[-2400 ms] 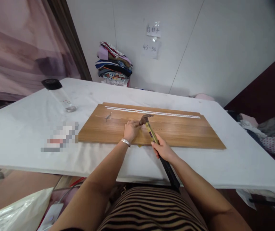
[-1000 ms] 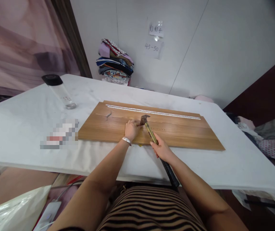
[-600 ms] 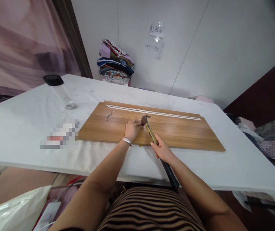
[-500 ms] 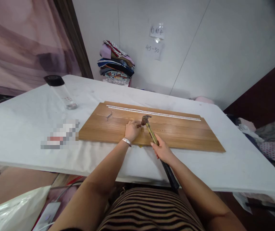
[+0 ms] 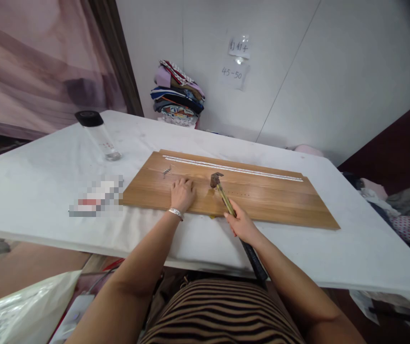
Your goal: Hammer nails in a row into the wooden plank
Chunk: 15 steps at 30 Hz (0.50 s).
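My right hand grips a claw hammer by its brass-coloured shaft, just above the black handle end. The rusty hammer head hangs at the middle of a wooden board; I cannot tell whether it touches. To the left, my left hand rests flat on the board, fingers spread, holding nothing visible. Beyond its fingertips lies a small heap of nails. A row of small dark dots, nail heads or holes, runs along the board right of the hammer head.
Two white ruled strips lie along the board's far side. The white-covered table also bears a clear bottle with a black lid and a blurred-out item at the left. Folded clothes are stacked by the wall.
My left hand has moved left, away from the hammer head, and its fingers have opened flat on the board. My right hand with the hammer stays nearly in place. The view has shifted slightly.
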Each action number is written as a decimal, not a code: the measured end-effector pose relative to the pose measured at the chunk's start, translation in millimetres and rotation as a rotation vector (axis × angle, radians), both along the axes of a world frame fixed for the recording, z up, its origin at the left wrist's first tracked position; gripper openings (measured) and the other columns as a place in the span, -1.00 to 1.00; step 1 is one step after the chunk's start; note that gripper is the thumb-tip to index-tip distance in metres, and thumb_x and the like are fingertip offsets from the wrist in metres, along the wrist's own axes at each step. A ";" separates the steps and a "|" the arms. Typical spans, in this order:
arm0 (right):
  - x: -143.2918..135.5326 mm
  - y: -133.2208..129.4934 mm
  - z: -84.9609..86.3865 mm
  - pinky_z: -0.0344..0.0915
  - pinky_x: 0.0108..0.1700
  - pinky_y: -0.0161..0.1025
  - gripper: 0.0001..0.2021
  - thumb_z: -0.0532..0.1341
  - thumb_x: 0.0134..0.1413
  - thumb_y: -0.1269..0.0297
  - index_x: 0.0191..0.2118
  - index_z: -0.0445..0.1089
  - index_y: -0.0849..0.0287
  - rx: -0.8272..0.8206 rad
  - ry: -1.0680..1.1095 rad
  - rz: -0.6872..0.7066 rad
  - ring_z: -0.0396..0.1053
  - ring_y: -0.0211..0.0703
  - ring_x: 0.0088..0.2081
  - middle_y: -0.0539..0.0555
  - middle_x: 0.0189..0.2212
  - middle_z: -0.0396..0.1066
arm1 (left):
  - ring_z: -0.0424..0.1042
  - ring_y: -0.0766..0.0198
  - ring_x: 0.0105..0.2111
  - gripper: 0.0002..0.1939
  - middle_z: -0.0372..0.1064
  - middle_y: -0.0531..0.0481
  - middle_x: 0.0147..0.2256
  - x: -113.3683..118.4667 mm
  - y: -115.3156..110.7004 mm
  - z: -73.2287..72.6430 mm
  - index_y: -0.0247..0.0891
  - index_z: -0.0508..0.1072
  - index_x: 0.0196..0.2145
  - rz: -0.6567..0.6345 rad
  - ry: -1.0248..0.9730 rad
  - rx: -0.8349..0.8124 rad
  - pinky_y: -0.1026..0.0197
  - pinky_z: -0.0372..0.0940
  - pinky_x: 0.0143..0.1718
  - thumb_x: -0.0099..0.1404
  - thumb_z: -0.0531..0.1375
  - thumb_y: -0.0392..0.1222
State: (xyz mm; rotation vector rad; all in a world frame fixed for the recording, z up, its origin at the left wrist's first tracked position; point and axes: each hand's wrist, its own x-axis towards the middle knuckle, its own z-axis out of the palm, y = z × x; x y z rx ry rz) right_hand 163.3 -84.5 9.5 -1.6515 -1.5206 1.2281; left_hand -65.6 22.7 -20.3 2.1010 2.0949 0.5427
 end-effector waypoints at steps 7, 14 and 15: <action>2.1 -0.7 -3.5 0.16 -0.64 -0.37 -0.27 0.23 0.32 0.21 0.54 0.11 0.13 0.019 0.020 -0.024 0.15 -0.33 -0.69 -0.17 -0.56 0.25 | 0.37 -0.14 0.19 -0.63 0.48 -0.24 0.19 1.8 2.3 -3.5 -0.17 0.63 0.03 -0.013 -0.009 0.014 -0.18 0.22 0.23 0.45 0.07 -0.19; 1.1 2.8 -7.5 0.14 -0.65 -0.36 -0.26 0.20 0.32 0.21 0.55 0.10 0.18 -0.007 -0.002 -0.014 0.15 -0.28 -0.70 -0.19 -0.61 0.18 | 0.35 -0.13 0.23 -0.61 0.47 -0.24 0.22 1.5 1.0 -2.3 -0.21 0.61 0.07 -0.010 -0.011 -0.003 -0.15 0.20 0.26 0.46 0.06 -0.16; 1.2 3.1 -7.9 0.15 -0.65 -0.35 -0.26 0.21 0.31 0.21 0.55 0.10 0.17 -0.004 -0.006 -0.017 0.15 -0.29 -0.70 -0.18 -0.61 0.19 | 0.35 -0.13 0.23 -0.61 0.47 -0.24 0.22 1.5 0.8 -2.1 -0.20 0.61 0.07 -0.011 -0.011 -0.006 -0.15 0.19 0.27 0.46 0.06 -0.16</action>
